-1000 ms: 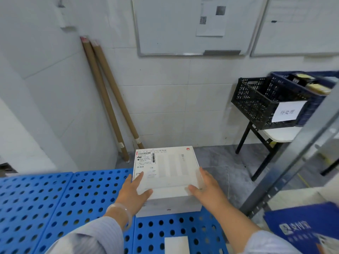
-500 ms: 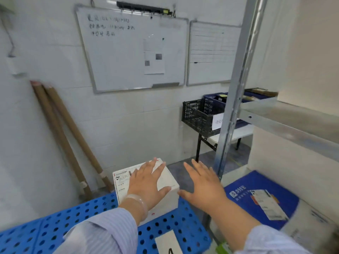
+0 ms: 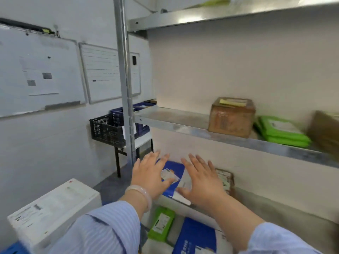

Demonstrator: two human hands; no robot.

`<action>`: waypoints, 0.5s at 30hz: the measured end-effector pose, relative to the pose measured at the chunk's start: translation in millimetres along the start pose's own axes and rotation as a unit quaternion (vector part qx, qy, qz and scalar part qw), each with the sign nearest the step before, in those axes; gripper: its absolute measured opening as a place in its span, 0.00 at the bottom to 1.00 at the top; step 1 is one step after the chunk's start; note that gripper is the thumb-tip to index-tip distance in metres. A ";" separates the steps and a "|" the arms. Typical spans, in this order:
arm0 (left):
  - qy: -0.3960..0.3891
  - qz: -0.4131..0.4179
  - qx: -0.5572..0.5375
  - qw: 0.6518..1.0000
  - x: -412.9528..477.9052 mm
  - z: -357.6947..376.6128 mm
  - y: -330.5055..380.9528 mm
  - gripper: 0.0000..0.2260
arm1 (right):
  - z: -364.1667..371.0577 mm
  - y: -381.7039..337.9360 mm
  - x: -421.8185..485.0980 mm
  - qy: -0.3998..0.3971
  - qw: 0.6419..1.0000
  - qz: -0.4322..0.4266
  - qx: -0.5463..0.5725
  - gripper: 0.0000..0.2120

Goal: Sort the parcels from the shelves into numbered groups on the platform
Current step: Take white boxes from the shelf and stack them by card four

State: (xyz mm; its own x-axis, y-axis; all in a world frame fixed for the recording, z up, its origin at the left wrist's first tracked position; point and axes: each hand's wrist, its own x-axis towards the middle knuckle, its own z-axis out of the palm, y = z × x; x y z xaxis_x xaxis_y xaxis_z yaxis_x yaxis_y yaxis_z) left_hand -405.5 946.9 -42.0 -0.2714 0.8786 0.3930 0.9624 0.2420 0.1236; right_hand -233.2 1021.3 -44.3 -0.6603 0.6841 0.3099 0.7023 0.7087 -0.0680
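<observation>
The rack [image 3: 174,116] fills the view ahead. A fetch looks in hand: left hand [image 3: 150,177] and right hand [image 3: 201,182], spread, apart and holding nothing, hover over a blue parcel [image 3: 177,168] on its lower shelf. Next they must close on its edges (it looks floppy). Left of the left hand, a white box [image 3: 55,208] sits on the platform [image 3: 9,251], with whiteboards [image 3: 36,70] beyond.

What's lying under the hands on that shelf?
A blue mailer bag with a white label lies under the left hand and right hand, which cover much of it. Behind the right hand, a brown box shows only partly.
</observation>
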 end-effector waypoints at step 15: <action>0.029 0.246 -0.116 0.962 -10.5 -23.5 400.9 0.35 | -167.4 253.9 -257.2 0.069 0.958 0.243 -0.133 0.42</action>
State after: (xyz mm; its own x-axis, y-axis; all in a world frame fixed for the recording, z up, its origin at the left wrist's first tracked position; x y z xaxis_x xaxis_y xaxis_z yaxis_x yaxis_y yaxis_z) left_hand -17.2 1025.1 24.8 0.2087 0.8376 0.5048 0.9475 -0.3011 0.1079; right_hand 159.6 996.5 17.5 -0.2093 0.8796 0.4272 0.9731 0.2305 0.0020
